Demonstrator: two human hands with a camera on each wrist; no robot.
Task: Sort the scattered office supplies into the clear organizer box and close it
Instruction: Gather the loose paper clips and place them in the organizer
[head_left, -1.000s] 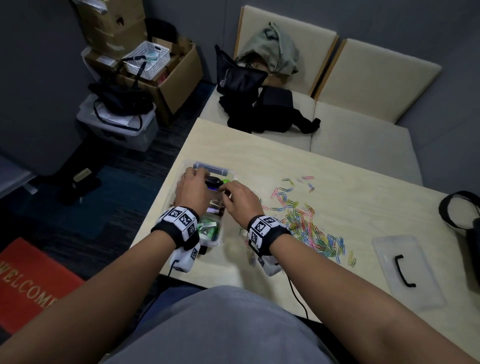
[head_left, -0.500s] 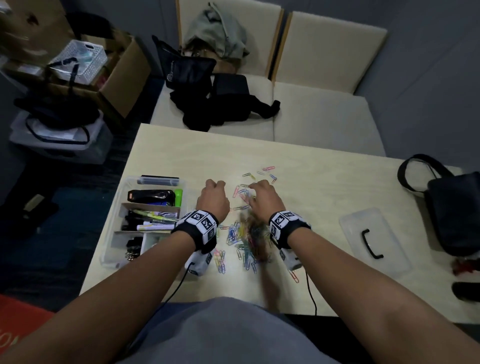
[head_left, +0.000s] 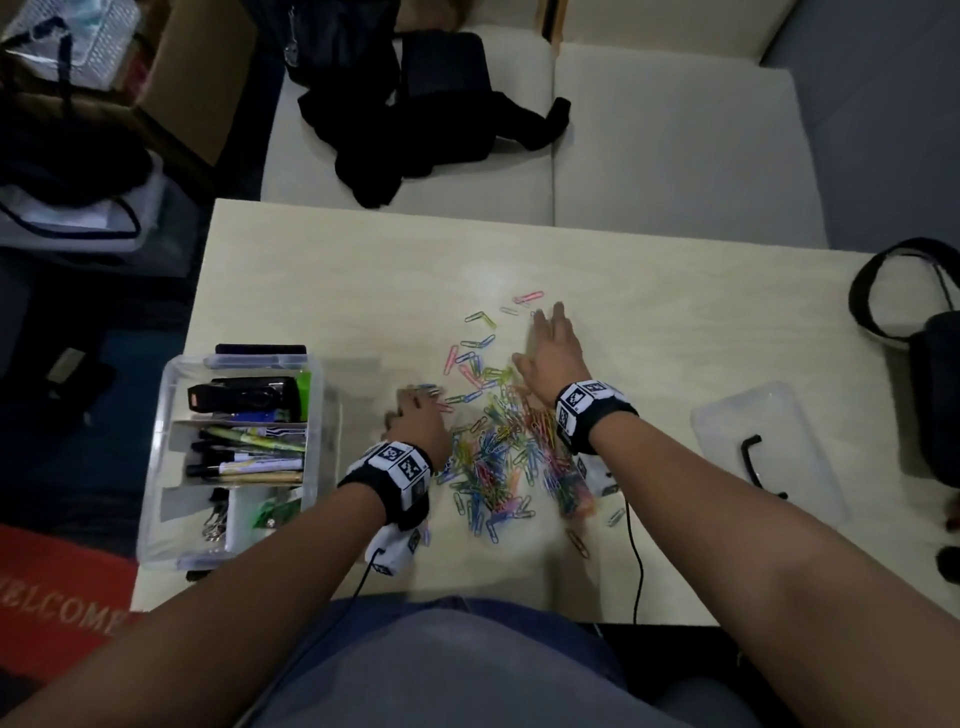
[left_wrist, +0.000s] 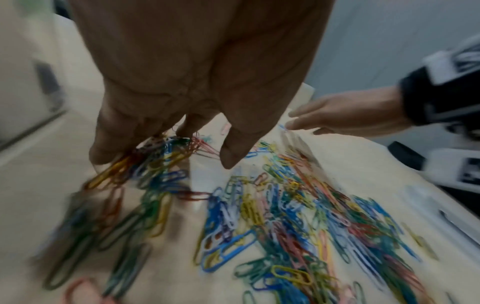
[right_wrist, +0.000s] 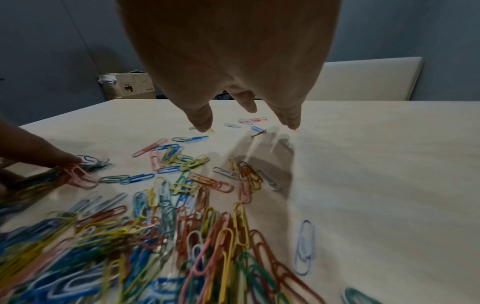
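The clear organizer box (head_left: 171, 415) stands open at the table's left edge and holds a stapler, pens and clips in compartments. Its clear lid (head_left: 795, 431) with a black handle lies flat at the right. Several coloured paper clips (head_left: 498, 457) are heaped between them, with strays farther back (head_left: 530, 297). My left hand (head_left: 415, 402) is at the heap's left edge, and its fingers (left_wrist: 111, 148) curl over a bunch of clips (left_wrist: 161, 150). Past the heap's far side my right hand (head_left: 545, 317) hovers just above the strays with straight fingers (right_wrist: 202, 121), holding nothing.
A dark bag (head_left: 935, 374) with a strap sits at the table's right end. A cream bench (head_left: 649, 145) with black bags (head_left: 415, 104) runs behind the table. Cardboard boxes (head_left: 171, 78) and a bin stand on the floor at left.
Both hands left the organizer box and moved right to the clip heap. The right hand then opened and reached farther back, while the left drew toward the heap's left edge.
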